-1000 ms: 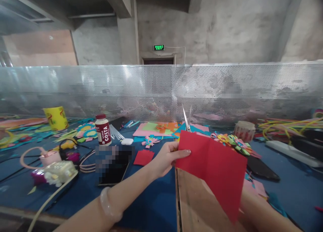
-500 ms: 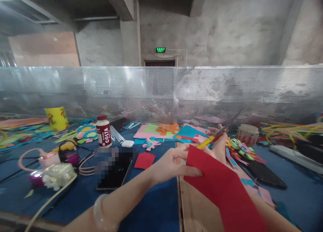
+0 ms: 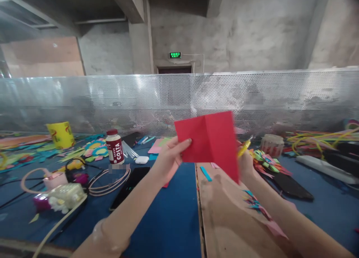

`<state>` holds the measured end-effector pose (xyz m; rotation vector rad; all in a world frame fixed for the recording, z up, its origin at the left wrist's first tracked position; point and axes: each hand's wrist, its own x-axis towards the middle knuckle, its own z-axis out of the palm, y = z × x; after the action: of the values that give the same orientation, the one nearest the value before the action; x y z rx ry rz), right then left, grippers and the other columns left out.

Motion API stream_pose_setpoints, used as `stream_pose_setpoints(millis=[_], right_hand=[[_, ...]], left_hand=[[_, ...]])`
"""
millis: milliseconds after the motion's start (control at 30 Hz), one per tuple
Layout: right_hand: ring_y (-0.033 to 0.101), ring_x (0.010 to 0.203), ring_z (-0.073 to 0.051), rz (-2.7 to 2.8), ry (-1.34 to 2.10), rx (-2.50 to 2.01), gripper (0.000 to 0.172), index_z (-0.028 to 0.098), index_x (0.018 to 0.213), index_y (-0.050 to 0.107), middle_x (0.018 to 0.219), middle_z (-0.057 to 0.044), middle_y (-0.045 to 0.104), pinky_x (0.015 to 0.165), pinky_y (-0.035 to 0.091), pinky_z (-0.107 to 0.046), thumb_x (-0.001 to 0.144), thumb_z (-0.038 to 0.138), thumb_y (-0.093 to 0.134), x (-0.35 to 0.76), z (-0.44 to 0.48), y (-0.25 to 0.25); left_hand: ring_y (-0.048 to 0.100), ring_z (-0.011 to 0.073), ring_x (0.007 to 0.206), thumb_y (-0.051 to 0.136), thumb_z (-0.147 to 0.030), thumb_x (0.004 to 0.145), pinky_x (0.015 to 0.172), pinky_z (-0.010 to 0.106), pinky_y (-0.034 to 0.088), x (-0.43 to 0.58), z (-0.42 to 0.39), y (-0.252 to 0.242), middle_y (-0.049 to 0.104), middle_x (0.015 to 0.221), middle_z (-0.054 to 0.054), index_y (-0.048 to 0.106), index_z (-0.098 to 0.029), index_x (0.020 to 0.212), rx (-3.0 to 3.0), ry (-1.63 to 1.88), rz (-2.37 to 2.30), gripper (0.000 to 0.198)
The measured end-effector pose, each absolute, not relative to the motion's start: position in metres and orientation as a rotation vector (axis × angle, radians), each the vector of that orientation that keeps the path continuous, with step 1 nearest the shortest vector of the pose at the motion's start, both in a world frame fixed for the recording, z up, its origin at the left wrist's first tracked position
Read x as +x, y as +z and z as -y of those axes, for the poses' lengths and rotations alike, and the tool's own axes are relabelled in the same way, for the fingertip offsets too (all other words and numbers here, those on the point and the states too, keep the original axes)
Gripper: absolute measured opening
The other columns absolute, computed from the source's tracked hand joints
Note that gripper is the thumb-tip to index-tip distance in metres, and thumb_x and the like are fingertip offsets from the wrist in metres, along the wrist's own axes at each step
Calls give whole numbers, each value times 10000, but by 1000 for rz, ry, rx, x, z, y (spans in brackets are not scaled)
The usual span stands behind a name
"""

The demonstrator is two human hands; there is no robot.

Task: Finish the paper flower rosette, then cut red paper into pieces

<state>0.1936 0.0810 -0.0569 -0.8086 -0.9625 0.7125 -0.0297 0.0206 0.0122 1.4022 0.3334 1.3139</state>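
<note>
Raised in front of me is a red sheet of paper (image 3: 221,138), creased and with a notched lower edge. My left hand (image 3: 171,157) pinches its left side, thumb in front. My right hand (image 3: 246,163) is closed round a slim yellow tool with a metal tip (image 3: 244,147), just beside the paper's right edge. The paper hides part of the right fingers, so I cannot tell whether they also touch it. Below the left hand, a small red paper piece (image 3: 166,184) shows on the blue table.
A brown board (image 3: 221,213) carries paper scraps. Left stand a Costa bottle (image 3: 114,147), a yellow roll (image 3: 61,134), a phone (image 3: 126,190) and cables. Paper flowers (image 3: 266,162), another phone (image 3: 291,187) and a power strip (image 3: 325,169) lie right. A perforated metal screen (image 3: 134,100) spans the back.
The red paper has been lifted from low right to upright in the middle, and turned. My left hand has moved left and up with it. The yellow tool now points up beside the paper.
</note>
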Motion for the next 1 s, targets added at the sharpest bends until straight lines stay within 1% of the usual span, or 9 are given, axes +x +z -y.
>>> stream_pose_setpoints(millis=[100, 200, 267, 333, 400, 533, 700, 833, 1000], right_hand=[[546, 727, -141, 1017, 741, -893, 344, 226, 893, 438, 889, 1, 524, 600, 440, -252, 573, 312, 533, 190, -85, -63], [525, 678, -146, 1120, 749, -996, 307, 210, 861, 474, 819, -2, 540, 556, 403, -244, 588, 313, 570, 176, -84, -72], [497, 630, -147, 1174, 742, -1055, 298, 205, 861, 489, 749, 10, 529, 541, 382, -251, 616, 349, 583, 168, -79, -77], [488, 645, -155, 1274, 697, -1106, 266, 203, 851, 501, 724, 18, 514, 570, 386, -264, 649, 358, 579, 161, -72, -79], [492, 699, -164, 1446, 565, -1163, 215, 200, 843, 500, 760, 9, 509, 617, 397, -277, 682, 332, 556, 157, -65, -79], [485, 709, -167, 1744, 251, -1232, 136, 194, 828, 480, 797, -11, 490, 629, 401, -286, 714, 268, 493, 154, -55, -76], [496, 778, -181, 1915, 166, -1154, 217, 181, 906, 471, 859, -41, 504, 709, 416, -307, 689, 193, 477, 154, -51, -73], [508, 781, -181, 1898, 261, -1138, 260, 168, 938, 482, 858, -40, 514, 707, 425, -306, 681, 205, 496, 149, -43, -70], [516, 719, -152, 1699, 685, -1005, 287, 192, 1000, 501, 768, 10, 507, 661, 434, -279, 726, 275, 506, 135, -43, -76]], left_hand=[[641, 166, 748, 572, -294, 791, 574, 249, 531, -35, -43, 20, 654, 966, 68, 585, -178, 1010, 1487, 1672, -485, 248], [578, 98, 496, 551, -359, 802, 374, 182, 445, -34, -59, 26, 635, 800, 31, 563, -180, 940, 1591, 1928, -674, 226], [512, 67, 391, 520, -399, 817, 318, 168, 401, -32, -64, 28, 592, 692, 0, 525, -185, 936, 1572, 2053, -738, 245], [484, 59, 354, 501, -425, 825, 300, 161, 392, -31, -66, 27, 548, 626, -23, 488, -189, 930, 1550, 2138, -787, 258], [481, 62, 344, 494, -440, 825, 285, 158, 383, -32, -68, 24, 519, 588, -37, 467, -192, 903, 1558, 2174, -857, 262], [478, 58, 327, 481, -459, 825, 273, 160, 373, -40, -71, 18, 527, 602, -38, 452, -188, 857, 1557, 2232, -998, 274], [486, 53, 331, 465, -484, 823, 287, 169, 377, -48, -72, 21, 566, 679, -12, 465, -173, 889, 1531, 2311, -1063, 317], [496, 63, 351, 466, -478, 825, 312, 175, 384, -46, -69, 17, 561, 664, -15, 471, -179, 905, 1592, 2262, -1066, 309], [493, 81, 349, 457, -465, 833, 313, 172, 350, -32, -59, 6, 500, 558, -50, 467, -191, 870, 1693, 2089, -1058, 277]])
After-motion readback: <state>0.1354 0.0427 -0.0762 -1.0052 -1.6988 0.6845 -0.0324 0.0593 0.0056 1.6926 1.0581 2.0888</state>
